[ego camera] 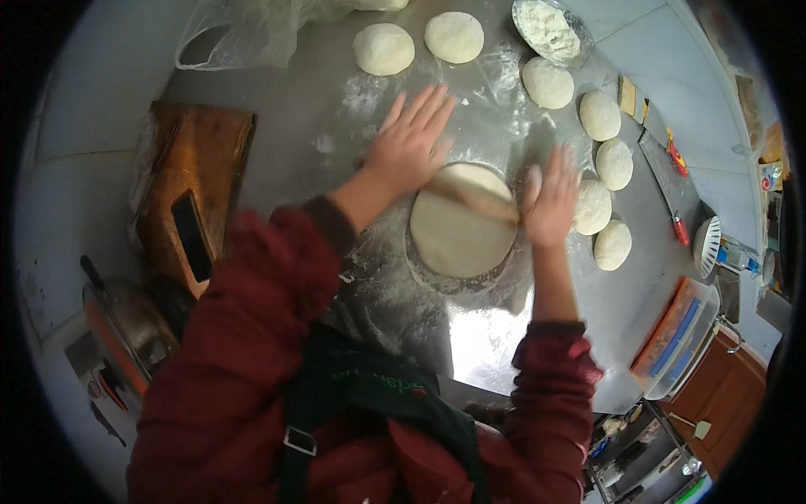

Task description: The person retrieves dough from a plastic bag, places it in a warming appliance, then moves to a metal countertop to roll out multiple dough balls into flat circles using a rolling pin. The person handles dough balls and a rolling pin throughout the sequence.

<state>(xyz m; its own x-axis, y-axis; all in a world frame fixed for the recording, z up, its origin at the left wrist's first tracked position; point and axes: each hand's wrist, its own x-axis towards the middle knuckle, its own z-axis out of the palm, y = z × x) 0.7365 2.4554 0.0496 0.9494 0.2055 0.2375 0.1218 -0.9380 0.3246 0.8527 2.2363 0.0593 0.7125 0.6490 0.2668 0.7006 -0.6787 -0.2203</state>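
Note:
A flat round of dough (463,236) lies on the floured metal table in front of me. Across its upper part runs a wooden rolling pin (472,200), blurred and slanting down to the right. My left hand (409,142) lies over the pin's left end, palm down with fingers stretched forward. Over the right end is my right hand (553,198), also palm down, its fingers straight and blurred. Neither hand's fingers curl around the pin. The palms hide both pin ends, so their contact cannot be seen fully.
Several dough balls, one of them a near ball (613,246), curve along the back and right. A bowl of flour (551,31) stands behind. Rightward lie a broad blade with a red handle (680,229) and a plastic container (677,340). Leftward, a phone (192,236) rests on a wooden board (201,142).

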